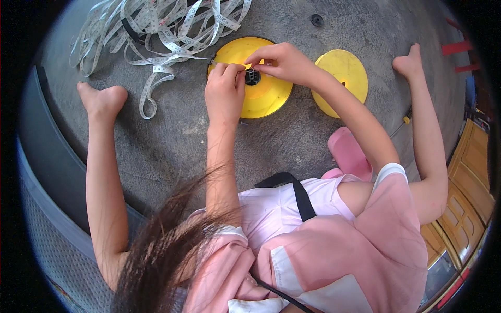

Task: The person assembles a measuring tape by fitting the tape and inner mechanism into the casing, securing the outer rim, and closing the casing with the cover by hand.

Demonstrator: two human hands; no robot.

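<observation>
A round yellow reel disc [267,101] with a dark rim lies on the floor in front of me. At its middle is a black hub [252,77]. My left hand [224,94] reaches over the disc's left side, its thumb and forefinger pinched together at the hub. From the right, my right hand [282,63] comes over the far part of the disc, its fingers also pinched close to the hub. Something small and thin seems to lie between the fingertips, too small to name. A loose white measuring tape [163,61] with printed marks runs up to the disc's left edge.
A second yellow disc [342,78] lies to the right, with a small black round part [317,20] beyond it. Pink slippers [348,151] and a yellow-tipped screwdriver [406,120] are near my right leg. Dark panels [57,120] stand on the left, wooden furniture [464,193] at right.
</observation>
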